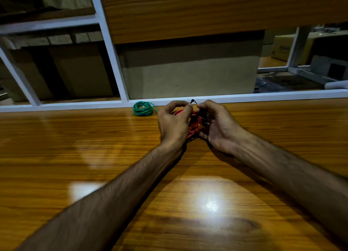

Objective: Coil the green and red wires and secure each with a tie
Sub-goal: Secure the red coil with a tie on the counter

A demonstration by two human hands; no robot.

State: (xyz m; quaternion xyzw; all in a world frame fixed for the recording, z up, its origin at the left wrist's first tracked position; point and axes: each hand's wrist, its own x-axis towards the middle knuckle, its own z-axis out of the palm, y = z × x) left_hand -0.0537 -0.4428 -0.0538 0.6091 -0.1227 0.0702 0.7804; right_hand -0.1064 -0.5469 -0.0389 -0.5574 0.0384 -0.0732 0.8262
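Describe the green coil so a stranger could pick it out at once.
Start at the wooden table and follow it to its far edge, where a white rail runs across. The green coil lies on the table by that rail, left of the left hand. Unlike the red coil, it lies free, with no hand on it.

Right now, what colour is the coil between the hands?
Red coil, clearest in the head view.
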